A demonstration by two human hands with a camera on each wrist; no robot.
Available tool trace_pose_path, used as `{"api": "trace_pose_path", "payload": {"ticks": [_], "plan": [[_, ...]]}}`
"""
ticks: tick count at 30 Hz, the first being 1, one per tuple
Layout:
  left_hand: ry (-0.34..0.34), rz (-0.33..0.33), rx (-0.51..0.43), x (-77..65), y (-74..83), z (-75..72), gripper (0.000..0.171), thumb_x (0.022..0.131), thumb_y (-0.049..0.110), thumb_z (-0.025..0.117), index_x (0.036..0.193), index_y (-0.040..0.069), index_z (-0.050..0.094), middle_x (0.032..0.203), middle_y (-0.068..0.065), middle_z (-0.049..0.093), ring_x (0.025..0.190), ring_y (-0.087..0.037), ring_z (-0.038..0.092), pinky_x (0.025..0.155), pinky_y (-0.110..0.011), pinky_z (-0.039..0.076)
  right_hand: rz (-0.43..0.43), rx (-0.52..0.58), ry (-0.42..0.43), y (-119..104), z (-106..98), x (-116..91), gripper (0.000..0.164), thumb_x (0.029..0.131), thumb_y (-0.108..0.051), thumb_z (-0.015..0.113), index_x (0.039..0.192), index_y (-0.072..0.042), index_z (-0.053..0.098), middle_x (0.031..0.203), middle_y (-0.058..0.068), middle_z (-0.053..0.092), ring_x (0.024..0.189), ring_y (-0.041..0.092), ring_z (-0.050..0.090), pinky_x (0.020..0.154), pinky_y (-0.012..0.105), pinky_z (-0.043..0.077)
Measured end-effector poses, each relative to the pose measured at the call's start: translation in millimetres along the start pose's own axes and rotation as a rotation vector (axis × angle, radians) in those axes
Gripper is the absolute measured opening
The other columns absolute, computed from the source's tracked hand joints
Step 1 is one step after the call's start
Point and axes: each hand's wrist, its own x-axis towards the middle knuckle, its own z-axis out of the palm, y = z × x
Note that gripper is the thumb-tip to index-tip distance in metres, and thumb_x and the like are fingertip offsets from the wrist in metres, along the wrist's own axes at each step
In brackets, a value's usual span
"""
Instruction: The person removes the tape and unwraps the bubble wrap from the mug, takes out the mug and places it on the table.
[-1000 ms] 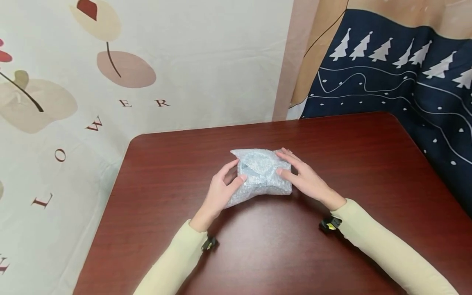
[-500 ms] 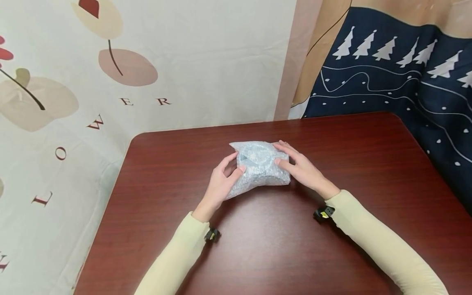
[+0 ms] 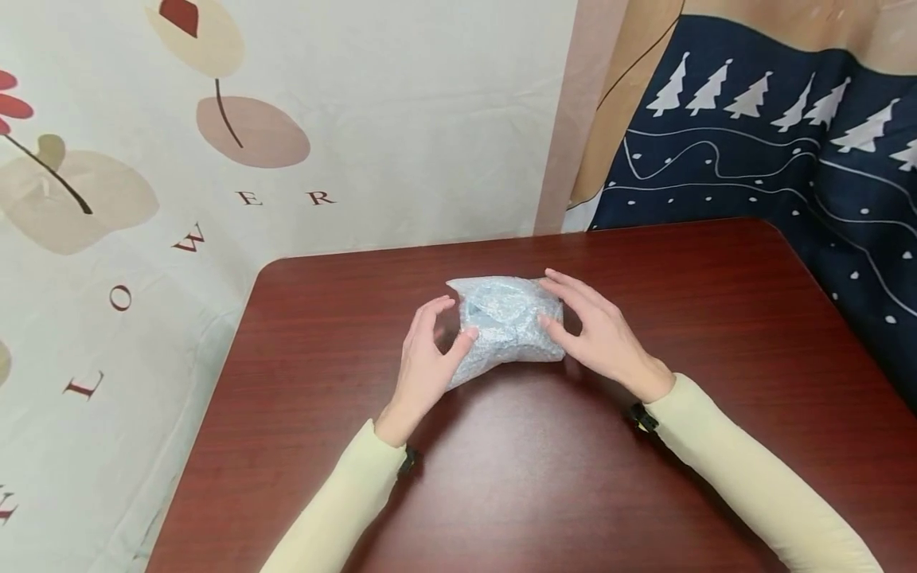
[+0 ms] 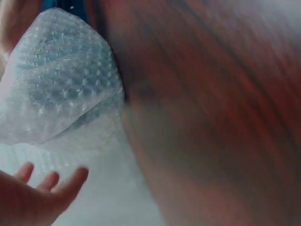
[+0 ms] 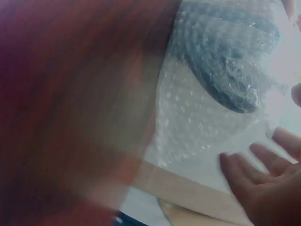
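A bundle in clear bubble wrap (image 3: 510, 328) lies on the table between both hands, with a loose corner sticking out at its upper left. In the right wrist view, a dark curved thing (image 5: 218, 89) shows through the plastic; its kind is hidden by the layers. At the bundle's left end is my left hand (image 3: 425, 362), thumb tip at the wrap and the other fingers spread off its edge. My right hand (image 3: 605, 338) is at the right end, thumb close to the top face, its fingers extended and loosely parted. Neither hand curls round the bundle.
The dark red-brown wooden table (image 3: 501, 485) has rounded far corners. A pale flower-print cloth (image 3: 430, 135) hangs behind it, and a navy cloth with white trees (image 3: 723, 159) hangs at the right.
The bundle first slid slightly away from me with both hands on it. Since then my fingers have loosened and spread, and the right hand has drawn back a little to the right.
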Motion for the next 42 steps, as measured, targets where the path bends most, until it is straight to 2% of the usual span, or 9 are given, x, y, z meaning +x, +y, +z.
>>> {"api": "trace_pose_path", "payload": {"ticks": [2, 5, 8, 11, 14, 18, 27, 34, 42], "plan": [[0.043, 0.12, 0.069, -2.3, 2.4, -1.1, 0.049, 0.096, 0.026, 0.074, 0.139, 0.006, 0.06, 0.148, -0.007, 0.051, 0.135, -0.024, 0.051, 0.107, -0.045, 0.047, -0.128, -0.045, 0.058, -2.8, -0.2, -1.9, 0.05, 0.094, -0.022, 0.074, 0.141, -0.008, 0.063, 0.153, 0.006, 0.053, 0.139, 0.027, 0.05, 0.112, 0.046, 0.043], [0.07, 0.301, 0.101, -3.3, 4.7, -2.0, 0.036, 0.096, 0.015, 0.073, 0.131, 0.004, 0.068, 0.147, -0.014, 0.05, 0.136, -0.026, 0.051, 0.108, -0.046, 0.044, -0.291, -0.1, 0.087, -6.4, -0.4, -3.9, 0.044, 0.089, -0.016, 0.078, 0.13, -0.004, 0.069, 0.146, 0.011, 0.059, 0.135, 0.031, 0.054, 0.115, 0.039, 0.04], [0.04, 0.456, 0.096, -1.9, 2.8, -1.8, 0.027, 0.095, 0.004, 0.072, 0.121, 0.003, 0.074, 0.144, -0.02, 0.053, 0.14, -0.034, 0.049, 0.111, -0.047, 0.044, -0.403, -0.119, 0.063, -10.0, 0.8, -5.2, 0.038, 0.087, -0.013, 0.082, 0.123, -0.004, 0.072, 0.142, 0.013, 0.062, 0.136, 0.032, 0.053, 0.117, 0.037, 0.037], [-0.03, 0.533, 0.104, -0.6, 0.7, -1.4, 0.024, 0.093, 0.002, 0.073, 0.117, 0.004, 0.076, 0.14, -0.02, 0.056, 0.141, -0.037, 0.048, 0.113, -0.047, 0.042, -0.495, -0.144, 0.018, -13.7, 3.0, -5.0, 0.036, 0.085, -0.011, 0.084, 0.119, -0.006, 0.073, 0.141, 0.012, 0.063, 0.138, 0.03, 0.052, 0.116, 0.041, 0.04], [-0.084, 0.549, 0.125, 0.3, -1.0, -1.3, 0.024, 0.093, 0.005, 0.074, 0.118, 0.006, 0.077, 0.138, -0.017, 0.058, 0.137, -0.034, 0.051, 0.112, -0.044, 0.044, -0.567, -0.184, -0.02, -16.4, 5.3, -3.8, 0.043, 0.081, -0.009, 0.089, 0.12, -0.008, 0.073, 0.14, 0.011, 0.064, 0.137, 0.03, 0.053, 0.111, 0.048, 0.045], [-0.103, 0.538, 0.116, 1.1, -3.0, -1.2, 0.026, 0.094, 0.006, 0.074, 0.119, 0.006, 0.076, 0.138, -0.016, 0.058, 0.137, -0.033, 0.052, 0.111, -0.044, 0.045, -0.606, -0.247, -0.055, -16.3, 8.7, -3.0, 0.047, 0.079, -0.011, 0.09, 0.123, -0.01, 0.072, 0.14, 0.011, 0.064, 0.137, 0.03, 0.053, 0.108, 0.051, 0.047], [-0.098, 0.537, 0.107, 0.9, -6.6, -1.3, 0.026, 0.091, 0.001, 0.076, 0.117, 0.007, 0.077, 0.127, -0.015, 0.061, 0.139, -0.037, 0.05, 0.114, -0.045, 0.042, -0.653, -0.354, -0.028, -15.8, 17.2, -4.4, 0.031, 0.089, -0.015, 0.083, 0.118, -0.013, 0.073, 0.137, 0.011, 0.065, 0.131, 0.032, 0.056, 0.11, 0.051, 0.044], [-0.109, 0.523, 0.099, 0.9, -7.8, -2.1, 0.025, 0.091, 0.002, 0.077, 0.116, 0.008, 0.078, 0.127, -0.014, 0.061, 0.141, -0.035, 0.049, 0.115, -0.043, 0.04, -0.68, -0.395, -0.001, -16.6, 20.3, -2.8, 0.015, 0.105, -0.017, 0.062, 0.117, -0.013, 0.069, 0.134, 0.012, 0.066, 0.127, 0.033, 0.059, 0.107, 0.052, 0.046], [-0.114, 0.513, 0.094, 1.6, -8.4, -2.6, 0.024, 0.092, 0.004, 0.077, 0.115, 0.007, 0.078, 0.127, -0.014, 0.062, 0.141, -0.035, 0.049, 0.116, -0.043, 0.04, -0.731, -0.427, 0.03, -16.8, 23.9, -2.8, 0.023, 0.111, -0.015, 0.047, 0.113, -0.013, 0.069, 0.132, 0.012, 0.066, 0.12, 0.034, 0.061, 0.102, 0.051, 0.049]]}}
